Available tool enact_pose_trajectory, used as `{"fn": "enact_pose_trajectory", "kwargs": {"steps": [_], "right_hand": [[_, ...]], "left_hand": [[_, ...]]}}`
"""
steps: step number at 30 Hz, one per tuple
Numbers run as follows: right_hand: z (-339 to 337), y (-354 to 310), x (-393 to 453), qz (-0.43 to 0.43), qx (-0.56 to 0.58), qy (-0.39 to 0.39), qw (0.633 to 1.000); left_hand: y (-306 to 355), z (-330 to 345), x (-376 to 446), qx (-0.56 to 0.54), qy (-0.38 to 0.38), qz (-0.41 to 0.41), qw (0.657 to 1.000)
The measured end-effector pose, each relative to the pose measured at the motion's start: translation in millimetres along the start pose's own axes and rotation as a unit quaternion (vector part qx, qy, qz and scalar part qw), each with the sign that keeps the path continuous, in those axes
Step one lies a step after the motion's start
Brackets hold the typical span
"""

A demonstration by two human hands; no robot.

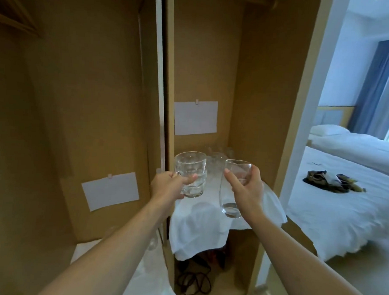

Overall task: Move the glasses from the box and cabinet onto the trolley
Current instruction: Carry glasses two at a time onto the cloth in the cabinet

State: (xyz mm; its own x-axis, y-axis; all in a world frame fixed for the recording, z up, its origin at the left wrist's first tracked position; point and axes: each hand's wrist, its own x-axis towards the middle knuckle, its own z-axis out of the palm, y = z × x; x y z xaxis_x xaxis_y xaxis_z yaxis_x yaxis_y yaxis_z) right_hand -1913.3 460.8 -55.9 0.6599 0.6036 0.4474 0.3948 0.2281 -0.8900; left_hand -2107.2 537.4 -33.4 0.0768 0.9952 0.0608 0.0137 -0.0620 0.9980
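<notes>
Setting: wooden cabinet (213, 81), cloth-draped shelf (200, 205), more glasses (217, 156) behind.
Left hand (165, 186): fingers (189, 179) curled round mug (191, 173), lifted clear.
Right hand (247, 189): fingers wrapped round tall glass (233, 188), tilted, likely for carrying to the trolley, unseen.

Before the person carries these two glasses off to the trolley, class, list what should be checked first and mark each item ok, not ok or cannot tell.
1. Left hand has a firm grip on the mug: ok, fingers are through the handle, thumb on the glass.
2. Right hand holds the tall glass: ok, though it is tilted.
3. Both glasses lifted off the white cloth: ok.
4. The two glasses apart from each other: ok, a gap shows.
5. Glasses at the back of the shelf out of the way: ok, they stand behind the hands.
6. Trolley free and reachable: cannot tell, it is not in view.
</notes>
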Motion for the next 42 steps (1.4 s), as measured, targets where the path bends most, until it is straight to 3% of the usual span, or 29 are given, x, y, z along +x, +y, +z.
{"fn": "enact_pose_trajectory", "kwargs": {"steps": [9,24,33,42], "right_hand": [[-21,38,6,0.039,-0.02,0.03,0.999],[-1,98,103,0.056,-0.075,0.033,0.995],[27,134,155,0.066,-0.08,0.047,0.994],[25,177,203,0.097,-0.091,0.011,0.991]], "left_hand": [[-26,47,12,0.023,-0.016,-0.032,0.999],[-58,130,125,0.02,-0.092,-0.107,0.99],[-82,161,182,0.023,-0.088,-0.124,0.988],[-107,202,225,0.03,-0.065,-0.142,0.987]]}}
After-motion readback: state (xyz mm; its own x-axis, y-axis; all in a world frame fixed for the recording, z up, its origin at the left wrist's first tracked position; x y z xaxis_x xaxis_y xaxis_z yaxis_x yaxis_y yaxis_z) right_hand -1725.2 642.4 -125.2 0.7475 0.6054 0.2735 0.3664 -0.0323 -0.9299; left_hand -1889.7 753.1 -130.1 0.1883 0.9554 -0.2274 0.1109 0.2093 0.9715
